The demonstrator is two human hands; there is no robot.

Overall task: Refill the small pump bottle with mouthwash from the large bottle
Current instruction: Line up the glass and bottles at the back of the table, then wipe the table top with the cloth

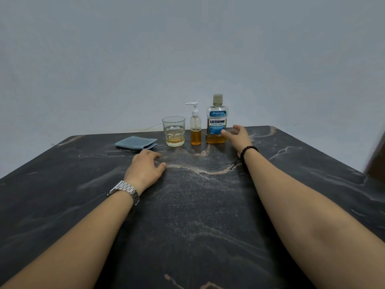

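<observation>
Large bottle [216,119] approached by the right hand [239,135], capped, at the table's [291,184] far edge.

Nothing is held: right fingers spread wide just beside its base; small pump bottle [195,128] stands immediately left of it; left hand [145,168] rests flat nearer.

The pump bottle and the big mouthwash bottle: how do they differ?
The pump bottle is slim, unlabelled and topped by a white pump; the large bottle is wider, taller, blue-labelled, with a plain cap. The pump bottle is filled roughly a third; the large bottle only near its base. The right hand reaches toward the large bottle. Both are clear, upright, holding amber liquid.
</observation>
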